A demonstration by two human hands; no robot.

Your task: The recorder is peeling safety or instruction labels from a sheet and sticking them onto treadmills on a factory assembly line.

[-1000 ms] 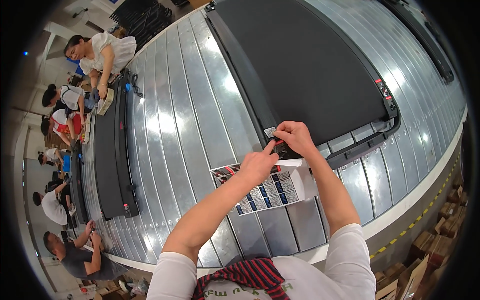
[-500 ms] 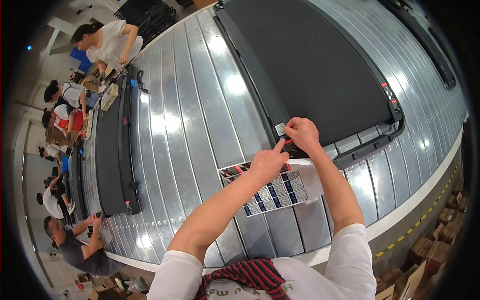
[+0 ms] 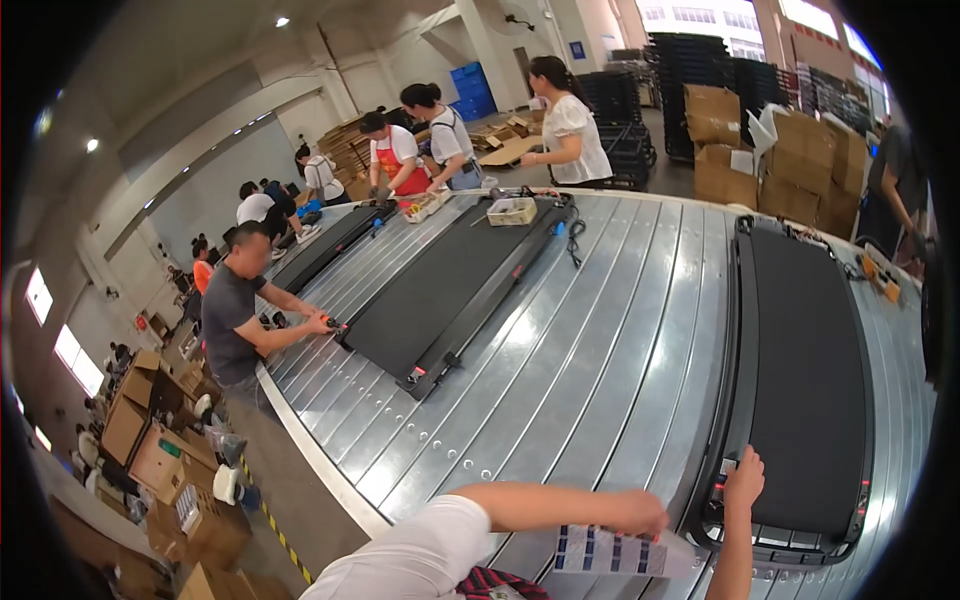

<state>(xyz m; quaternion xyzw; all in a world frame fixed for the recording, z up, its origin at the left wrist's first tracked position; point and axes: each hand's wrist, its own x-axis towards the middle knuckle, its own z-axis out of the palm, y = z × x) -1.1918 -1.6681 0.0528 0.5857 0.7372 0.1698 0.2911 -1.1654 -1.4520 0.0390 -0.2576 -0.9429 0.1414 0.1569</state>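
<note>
A black treadmill deck [image 3: 805, 370] with a dark side rail lies on the metal-slatted table at the right. My right hand [image 3: 743, 480] rests at the rail near its close end, fingers stretched forward beside a small pale label [image 3: 729, 466]. My left hand [image 3: 640, 512] is just left of the rail, over the top edge of a sheet of stickers [image 3: 610, 552]. Blur and the angle hide its fingers, so any hold on the sheet is unclear. Small printed stickers cover much of the sheet, which lies partly behind my left arm.
Another black treadmill deck [image 3: 430, 295] lies further left, with a parts basket [image 3: 512, 211] at its far end. A person in a dark shirt [image 3: 235, 325] handles its near corner. Several other people stand along the far side. Cardboard boxes [image 3: 195, 520] crowd the floor at left.
The view has swung up and left, so the deck and both hands now appear further right. My left hand has left the rail's corner and moved back over the sticker sheet.
</note>
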